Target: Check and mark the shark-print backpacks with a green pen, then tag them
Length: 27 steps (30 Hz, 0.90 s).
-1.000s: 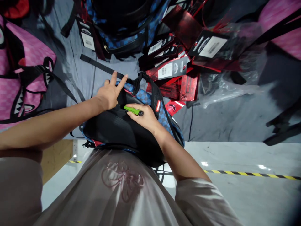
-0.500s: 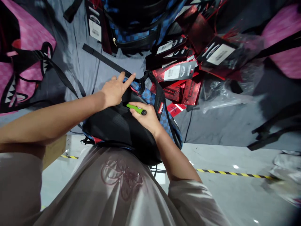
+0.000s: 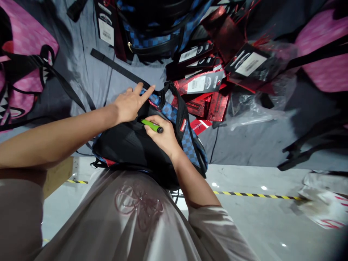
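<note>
A black and blue-checked backpack (image 3: 133,143) lies at the table's edge against my front, its black padded side facing up. My left hand (image 3: 127,105) rests on its upper part with the fingers spread, near the blue-checked strip and the loose black strap. In my right hand (image 3: 163,136), just beside it, is a slim green tool with a black end (image 3: 152,125). Its far tip points at the black fabric close to my left hand; I cannot make out the tip or whether it touches.
Red and black hang tags (image 3: 206,83) and clear plastic bags (image 3: 255,105) lie beyond on the grey-covered table (image 3: 236,141). Another blue-checked bag (image 3: 154,40) stands at the back. Pink bags lie at left (image 3: 29,32) and right (image 3: 320,54). Yellow-black tape (image 3: 255,195) marks the floor.
The whole view has shifted slightly. My right hand and the green tool have moved a little to the left, while my left hand stays spread on the backpack.
</note>
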Tool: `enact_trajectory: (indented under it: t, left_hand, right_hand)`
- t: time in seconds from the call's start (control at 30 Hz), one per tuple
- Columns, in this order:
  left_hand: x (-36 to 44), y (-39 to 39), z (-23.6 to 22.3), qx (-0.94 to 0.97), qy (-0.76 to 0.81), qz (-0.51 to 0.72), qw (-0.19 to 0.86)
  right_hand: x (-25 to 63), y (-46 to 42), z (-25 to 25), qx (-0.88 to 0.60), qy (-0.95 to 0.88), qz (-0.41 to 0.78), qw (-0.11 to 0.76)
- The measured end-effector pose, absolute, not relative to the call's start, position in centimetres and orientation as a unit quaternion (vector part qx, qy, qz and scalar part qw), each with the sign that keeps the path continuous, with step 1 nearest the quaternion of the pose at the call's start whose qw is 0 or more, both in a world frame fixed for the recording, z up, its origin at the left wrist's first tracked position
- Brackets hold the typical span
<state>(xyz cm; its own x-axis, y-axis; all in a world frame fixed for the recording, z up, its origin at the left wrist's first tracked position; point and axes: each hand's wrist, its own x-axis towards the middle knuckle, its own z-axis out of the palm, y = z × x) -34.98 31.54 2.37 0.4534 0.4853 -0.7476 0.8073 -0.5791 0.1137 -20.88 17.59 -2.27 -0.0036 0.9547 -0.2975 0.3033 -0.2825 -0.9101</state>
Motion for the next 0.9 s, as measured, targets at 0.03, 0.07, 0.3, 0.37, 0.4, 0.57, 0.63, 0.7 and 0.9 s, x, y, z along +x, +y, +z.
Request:
enact_trajectory:
  t: [0.03, 0.07, 0.3, 0.37, 0.4, 0.57, 0.63, 0.7, 0.9]
  left_hand:
    - [-34.9, 31.5, 2.5, 0.82, 0.393, -0.345, 0.231]
    - [-34.9, 31.5, 2.5, 0.821, 0.393, -0.347, 0.228]
    - [-35.0, 31.5, 2.5, 0.824, 0.393, -0.336, 0.232]
    - [-35.1, 31.6, 2.3, 0.824, 0.39, -0.335, 0.239]
    - [-35.2, 31.7, 2.1, 0.825, 0.389, -0.333, 0.241]
    - [-35.3, 31.7, 2.0, 0.827, 0.385, -0.33, 0.242]
    - [-35.3, 31.7, 2.2, 0.827, 0.386, -0.334, 0.237]
    - [-35.2, 31.7, 2.3, 0.826, 0.388, -0.338, 0.23]
    - [-34.9, 32.0, 3.0, 0.814, 0.386, -0.369, 0.23]
  right_hand:
    - [-20.9, 17.6, -2.2, -0.629, -0.507, 0.494, 0.322]
    - [-20.9, 17.6, -2.1, -0.633, -0.509, 0.489, 0.318]
    - [-21.0, 17.9, -1.8, -0.623, -0.526, 0.497, 0.296]
    - [-21.0, 17.8, -1.6, -0.643, -0.526, 0.476, 0.29]
    - [-21.0, 17.8, -1.6, -0.646, -0.525, 0.471, 0.293]
    - [-21.3, 17.5, -1.6, -0.653, -0.516, 0.471, 0.293]
    - [-21.6, 17.5, -1.8, -0.662, -0.506, 0.466, 0.297]
    - [-21.8, 17.5, -2.0, -0.649, -0.491, 0.488, 0.316]
    - [-22.3, 17.2, -2.2, -0.649, -0.454, 0.503, 0.345]
